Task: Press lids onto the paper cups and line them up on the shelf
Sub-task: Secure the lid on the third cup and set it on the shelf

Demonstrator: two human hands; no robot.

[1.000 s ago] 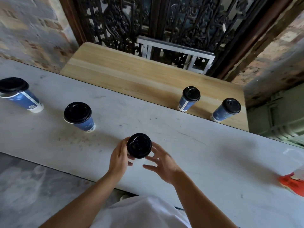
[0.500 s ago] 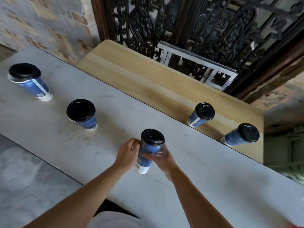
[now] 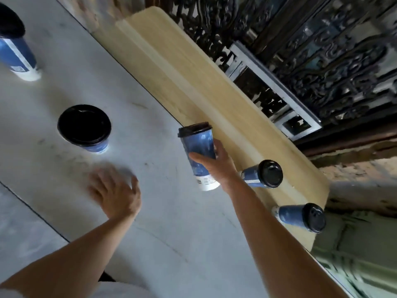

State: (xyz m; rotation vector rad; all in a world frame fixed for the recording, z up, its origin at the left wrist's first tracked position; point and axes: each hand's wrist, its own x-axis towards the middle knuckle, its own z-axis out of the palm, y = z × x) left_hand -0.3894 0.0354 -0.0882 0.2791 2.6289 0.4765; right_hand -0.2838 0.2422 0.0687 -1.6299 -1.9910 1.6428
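Marble counter (image 3: 163, 233), pale grey, is occupied at the left by a far-left blue paper cup (image 3: 19, 57) and a second blue paper cup (image 3: 86, 127), both capped in black. The left hand (image 3: 116, 190) is seen blurred above the counter, fingers spread, nothing gripped. Further right, a lidded blue paper cup (image 3: 198, 143) is gripped around its lower body by the right hand (image 3: 217, 168) and held aloft, tilted, at the edge of the light wooden shelf (image 3: 193, 72). Rightmost, a first shelved blue cup (image 3: 262, 175) and a second shelved blue cup (image 3: 300, 218) are stood on the shelf. A collision with the first shelved blue cup is judged possible if the held cup is lowered too near; toppling could be caused by a tilted landing, and its black plastic lid (image 3: 194, 128) could be loosened by a squeeze.
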